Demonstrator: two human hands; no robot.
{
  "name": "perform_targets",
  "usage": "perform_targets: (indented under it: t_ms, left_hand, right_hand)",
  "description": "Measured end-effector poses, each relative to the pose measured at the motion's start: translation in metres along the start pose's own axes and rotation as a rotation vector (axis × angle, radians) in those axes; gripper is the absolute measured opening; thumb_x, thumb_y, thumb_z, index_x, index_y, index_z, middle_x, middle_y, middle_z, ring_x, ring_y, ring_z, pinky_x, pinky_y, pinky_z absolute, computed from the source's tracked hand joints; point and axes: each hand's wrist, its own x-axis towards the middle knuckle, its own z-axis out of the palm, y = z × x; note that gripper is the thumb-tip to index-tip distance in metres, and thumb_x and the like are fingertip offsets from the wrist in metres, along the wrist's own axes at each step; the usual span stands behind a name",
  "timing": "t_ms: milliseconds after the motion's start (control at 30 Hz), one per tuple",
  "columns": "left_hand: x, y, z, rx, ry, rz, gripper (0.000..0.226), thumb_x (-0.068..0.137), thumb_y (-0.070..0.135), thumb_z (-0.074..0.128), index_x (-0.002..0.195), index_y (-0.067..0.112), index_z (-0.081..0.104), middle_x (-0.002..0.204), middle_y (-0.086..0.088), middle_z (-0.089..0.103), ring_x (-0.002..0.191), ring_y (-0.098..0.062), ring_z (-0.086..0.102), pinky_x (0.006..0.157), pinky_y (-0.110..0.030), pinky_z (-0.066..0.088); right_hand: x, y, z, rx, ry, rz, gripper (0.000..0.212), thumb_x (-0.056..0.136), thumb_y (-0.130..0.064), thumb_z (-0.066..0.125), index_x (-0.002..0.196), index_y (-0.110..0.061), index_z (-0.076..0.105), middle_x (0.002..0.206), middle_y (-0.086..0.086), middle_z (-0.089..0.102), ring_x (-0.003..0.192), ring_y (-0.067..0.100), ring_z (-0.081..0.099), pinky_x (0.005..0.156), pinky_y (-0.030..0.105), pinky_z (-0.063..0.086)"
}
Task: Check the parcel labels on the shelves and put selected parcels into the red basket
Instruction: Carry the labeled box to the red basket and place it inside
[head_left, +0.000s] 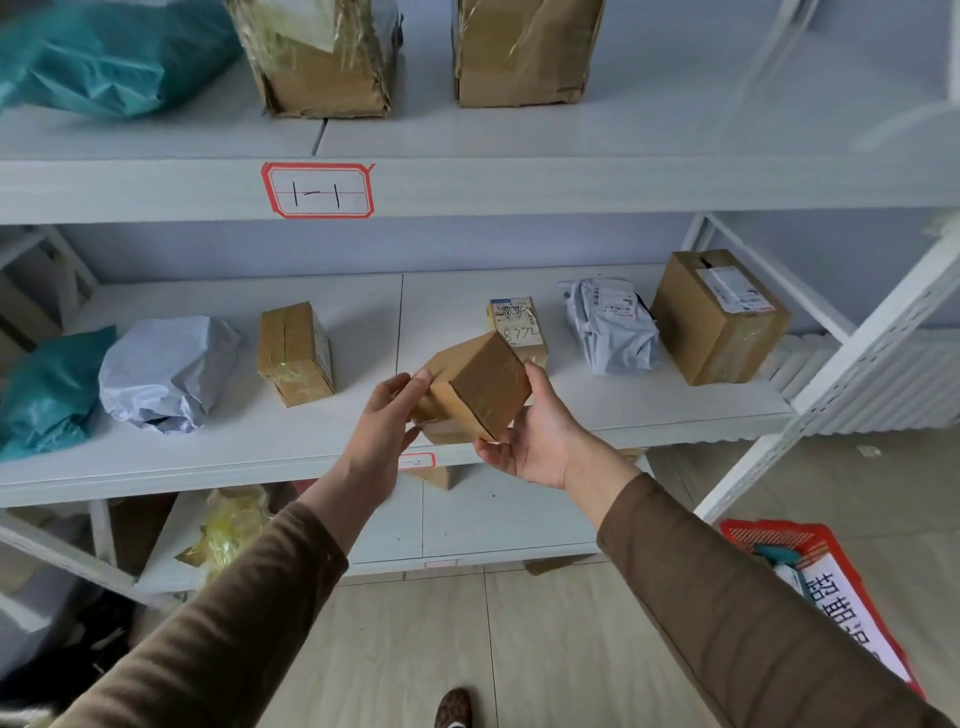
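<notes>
Small box (480, 387), tilted, being gripped by left hand (387, 415) and right hand (535, 436); red basket (810, 545) sitting at 4 o'clock.

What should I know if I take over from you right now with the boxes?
Left hand and right hand: both hold the small brown box, tilted, in front of the middle shelf.
No label shows on the sides facing us.
Red basket: on the floor at the right, with something already in it.
Done: box picked up.
Left: find and read its label, then basket or back on the shelf; check the other parcels, like the numbered box.
</notes>
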Motion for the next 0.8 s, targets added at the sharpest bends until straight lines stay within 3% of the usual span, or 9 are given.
perform_targets:
  t_ms: [100,233,367,500,567,667,733,800]
  left_hand:
    - [-0.008,0.002,0.001,-0.024,-0.009,0.059,0.07,0.092,0.038,0.073,0.152,0.018,0.043,0.146,-0.004,0.056,0.127,-0.014,0.058,0.11,-0.033,0.041]
    - [-0.014,0.005,0.005,-0.073,-0.089,0.151,0.077,0.086,0.024,0.078,0.153,0.021,0.04,0.142,0.002,0.062,0.134,-0.014,0.058,0.103,-0.024,0.044]
    - [-0.014,0.001,0.005,-0.09,-0.217,0.112,0.055,0.103,0.03,0.058,0.156,0.027,0.044,0.151,-0.001,0.059,0.14,-0.019,0.055,0.112,-0.036,0.043]
    - [-0.013,0.003,0.01,-0.11,-0.219,-0.004,0.048,0.113,0.041,0.033,0.151,0.019,0.051,0.149,-0.008,0.06,0.14,-0.022,0.056,0.11,-0.037,0.045]
    - [-0.016,0.008,0.012,-0.093,-0.228,-0.006,0.047,0.113,0.04,0.033,0.148,0.019,0.056,0.146,-0.012,0.062,0.136,-0.025,0.059,0.109,-0.038,0.047]
    - [-0.027,0.016,0.016,-0.098,-0.234,0.057,0.042,0.111,0.039,0.038,0.142,0.022,0.06,0.141,-0.014,0.064,0.133,-0.029,0.061,0.104,-0.039,0.053]
    - [-0.037,0.016,0.018,-0.146,-0.288,0.06,0.052,0.109,0.049,0.031,0.145,0.021,0.057,0.142,-0.011,0.065,0.133,-0.026,0.062,0.105,-0.039,0.051]
    - [-0.043,0.014,0.017,-0.14,-0.35,0.062,0.058,0.107,0.053,0.033,0.149,0.018,0.052,0.145,-0.011,0.064,0.134,-0.025,0.062,0.107,-0.038,0.052]
  right_hand:
    - [-0.003,0.007,-0.004,-0.003,-0.04,-0.039,0.091,0.086,-0.078,0.046,0.145,-0.01,0.054,0.111,0.016,0.061,0.063,0.032,0.066,0.054,0.033,0.061]
    - [-0.007,0.012,-0.006,0.042,-0.107,-0.119,0.078,0.091,-0.068,0.043,0.142,-0.01,0.058,0.106,0.015,0.068,0.076,0.032,0.068,0.062,0.034,0.061]
    - [-0.005,0.013,-0.002,0.068,-0.093,-0.293,0.068,0.093,-0.058,0.044,0.141,-0.013,0.06,0.12,0.012,0.064,0.101,0.03,0.061,0.083,0.04,0.058]
    - [-0.016,0.015,0.012,-0.059,-0.032,-0.55,0.042,0.087,-0.042,0.057,0.123,-0.022,0.066,0.109,0.001,0.071,0.107,0.022,0.062,0.099,0.044,0.054]
    - [-0.023,0.02,0.013,-0.245,-0.004,-0.664,0.048,0.088,-0.037,0.058,0.136,-0.033,0.06,0.123,-0.005,0.071,0.118,0.015,0.064,0.107,0.042,0.051]
    - [-0.032,0.031,0.012,-0.477,0.067,-0.781,0.067,0.084,-0.047,0.064,0.148,-0.048,0.044,0.145,-0.001,0.059,0.131,0.016,0.058,0.113,0.043,0.046]
    - [-0.039,0.038,0.01,-0.53,0.092,-0.827,0.076,0.078,-0.052,0.065,0.15,-0.047,0.04,0.153,-0.004,0.048,0.13,0.008,0.055,0.107,0.031,0.05]
    - [-0.044,0.045,0.009,-0.535,0.067,-0.874,0.083,0.075,-0.05,0.065,0.152,-0.036,0.039,0.153,-0.006,0.043,0.121,-0.005,0.056,0.091,0.014,0.052]
